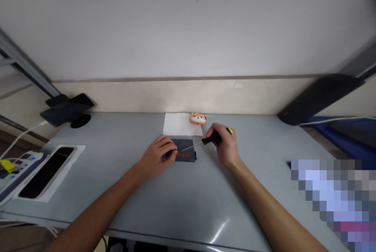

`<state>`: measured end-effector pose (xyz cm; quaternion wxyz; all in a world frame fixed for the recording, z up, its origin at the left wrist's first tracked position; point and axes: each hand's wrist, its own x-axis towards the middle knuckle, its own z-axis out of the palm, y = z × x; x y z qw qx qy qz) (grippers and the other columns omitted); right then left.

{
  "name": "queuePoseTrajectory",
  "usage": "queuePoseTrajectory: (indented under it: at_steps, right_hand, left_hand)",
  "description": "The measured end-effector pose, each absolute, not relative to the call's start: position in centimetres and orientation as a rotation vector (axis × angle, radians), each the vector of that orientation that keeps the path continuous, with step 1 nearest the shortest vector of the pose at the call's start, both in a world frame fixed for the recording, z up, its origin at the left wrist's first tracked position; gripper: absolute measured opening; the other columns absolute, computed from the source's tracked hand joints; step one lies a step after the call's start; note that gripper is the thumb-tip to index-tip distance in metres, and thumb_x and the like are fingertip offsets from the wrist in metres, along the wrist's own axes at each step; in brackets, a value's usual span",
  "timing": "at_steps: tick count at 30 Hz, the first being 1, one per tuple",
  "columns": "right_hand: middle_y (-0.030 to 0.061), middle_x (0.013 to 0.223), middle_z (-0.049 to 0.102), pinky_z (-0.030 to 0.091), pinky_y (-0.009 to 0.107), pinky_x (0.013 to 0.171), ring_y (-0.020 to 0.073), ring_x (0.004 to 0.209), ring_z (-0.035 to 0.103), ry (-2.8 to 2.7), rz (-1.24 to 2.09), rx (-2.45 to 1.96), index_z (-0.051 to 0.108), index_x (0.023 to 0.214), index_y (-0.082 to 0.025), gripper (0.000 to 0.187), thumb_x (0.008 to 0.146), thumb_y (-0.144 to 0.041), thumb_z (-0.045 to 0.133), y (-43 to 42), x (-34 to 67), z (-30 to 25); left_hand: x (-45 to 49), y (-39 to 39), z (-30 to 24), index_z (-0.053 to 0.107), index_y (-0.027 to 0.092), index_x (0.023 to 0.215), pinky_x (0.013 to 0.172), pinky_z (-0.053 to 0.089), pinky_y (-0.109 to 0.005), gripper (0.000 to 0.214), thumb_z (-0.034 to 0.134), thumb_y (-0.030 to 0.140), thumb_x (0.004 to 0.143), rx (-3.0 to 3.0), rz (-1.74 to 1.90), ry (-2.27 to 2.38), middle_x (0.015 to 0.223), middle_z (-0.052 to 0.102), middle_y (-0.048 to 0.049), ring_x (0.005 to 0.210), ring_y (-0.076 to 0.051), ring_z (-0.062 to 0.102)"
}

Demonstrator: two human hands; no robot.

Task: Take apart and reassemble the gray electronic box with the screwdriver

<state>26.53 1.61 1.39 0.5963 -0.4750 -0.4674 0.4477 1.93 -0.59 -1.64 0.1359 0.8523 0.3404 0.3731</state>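
- I see my left hand (158, 155) resting on the left end of a small dark box (185, 149), fingers curled down over its edge and pressing it to the tabletop (188, 205).
- My right hand (225, 144) is closed around the black handle of a screwdriver (210, 139), which has a yellow cap at its far end.
- The screwdriver's thin metal shaft slants down and left, and its tip sits on the top face of the dark box, near the middle; I think it touches, though the view is too small to be sure.
- The dark box lies flat at the centre of the tabletop, between my two hands, with a reddish strip along its near side.
- Just beyond the box lies a white sheet of paper (180, 124), against the far wall.
- A small orange and white animal-faced toy (197, 118) sits at the sheet's far right corner.
- At the far left a dark phone (69, 107) leans on a stand.
- Near left, a white tray (49, 171) holds a long black item.
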Motion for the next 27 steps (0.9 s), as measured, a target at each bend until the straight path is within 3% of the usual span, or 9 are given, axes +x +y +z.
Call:
queuePoseTrajectory:
  at_steps: [6, 11, 16, 21, 27]
  right_hand:
    - [0.0007, 0.058, 0.050, 0.031, 0.025, 0.048, 0.0133, 0.057, 0.044, -1.038, 1.008, -1.153, 0.063, 0.056, -0.019, 0.038, 0.083, -0.045, 0.061, 2.5, 27.1, 1.0]
    - [0.0004, 0.056, 0.051, 0.035, 0.024, 0.049, 0.0132, 0.057, 0.046, -0.874, 0.961, -1.180, 0.062, 0.054, -0.019, 0.037, 0.078, -0.047, 0.062, 4.1, 28.2, 0.0]
    - [0.0010, 0.059, 0.053, 0.034, 0.024, 0.048, 0.0131, 0.059, 0.046, -0.828, 0.911, -1.212, 0.063, 0.056, -0.018, 0.037, 0.078, -0.048, 0.060, 4.8, 29.1, -0.7]
    - [0.0010, 0.060, 0.054, 0.037, 0.024, 0.052, 0.0133, 0.062, 0.048, -0.876, 0.880, -1.208, 0.064, 0.056, -0.018, 0.036, 0.078, -0.047, 0.060, 4.6, 29.3, -0.4]
    - [0.0009, 0.059, 0.053, 0.037, 0.025, 0.052, 0.0140, 0.060, 0.047, -0.961, 0.867, -1.206, 0.062, 0.056, -0.019, 0.035, 0.080, -0.045, 0.057, 4.1, 29.1, -0.2]
  left_hand:
    - [1.2, 0.6, -2.4, 0.060, 0.022, 0.087, 0.086, 0.051, -0.038, 0.016, 0.051, 0.023, 0.100, 2.376, 1.177, 1.228, 0.088, 0.066, -0.0041, 0.091, -0.020, 0.058]
    - [0.6, 4.6, -2.7, 0.055, 0.022, 0.077, 0.081, 0.050, -0.039, 0.022, 0.048, 0.024, 0.098, 2.253, 1.200, 1.596, 0.078, 0.061, -0.0037, 0.082, -0.022, 0.057]
    - [0.3, 8.7, -2.6, 0.067, 0.022, 0.097, 0.100, 0.047, -0.045, 0.020, 0.049, 0.028, 0.100, 2.521, 1.062, 1.511, 0.101, 0.067, -0.0085, 0.104, -0.026, 0.057]
    - [0.8, 9.7, -3.0, 0.073, 0.022, 0.102, 0.097, 0.048, -0.045, 0.025, 0.050, 0.031, 0.101, 2.802, 0.786, 1.399, 0.112, 0.067, -0.0095, 0.105, -0.028, 0.059]
    - [0.4, 9.4, -3.5, 0.075, 0.024, 0.110, 0.099, 0.048, -0.044, 0.029, 0.049, 0.033, 0.103, 2.774, 0.845, 1.383, 0.117, 0.068, -0.0085, 0.108, -0.026, 0.060]
